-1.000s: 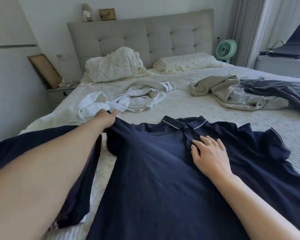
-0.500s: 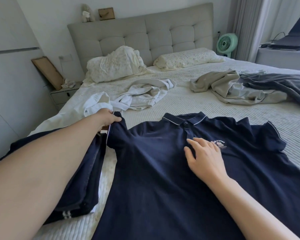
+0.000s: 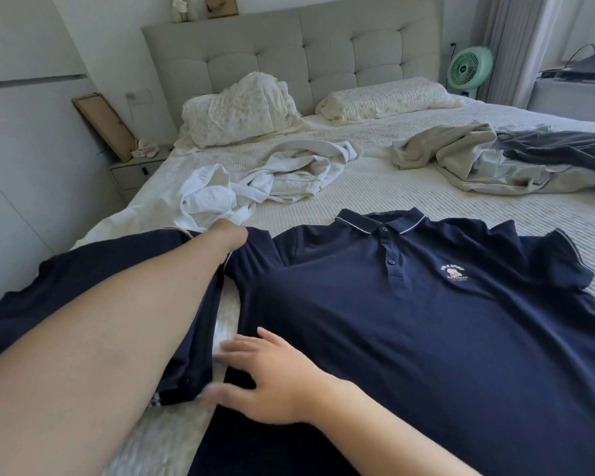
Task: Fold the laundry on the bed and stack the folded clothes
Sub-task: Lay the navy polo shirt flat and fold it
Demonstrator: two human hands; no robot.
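White clothes (image 3: 282, 180) and beige clothes (image 3: 488, 166) lie crumpled above the navy polo (image 3: 426, 321), whose collar points toward the frame's top. The left hand (image 3: 229, 235) grips its sleeve; the right hand (image 3: 265, 376) lies on its side edge, fingers spread.

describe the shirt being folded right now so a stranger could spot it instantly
On the bed, nearest the camera, lies the navy polo shirt, spread flat face up. Unlike the crumpled white and beige clothes behind it, it has a white-edged collar and a small chest logo.

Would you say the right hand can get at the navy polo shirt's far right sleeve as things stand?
Probably yes: the right hand rests open on the navy polo shirt, and nothing lies over its right sleeve.
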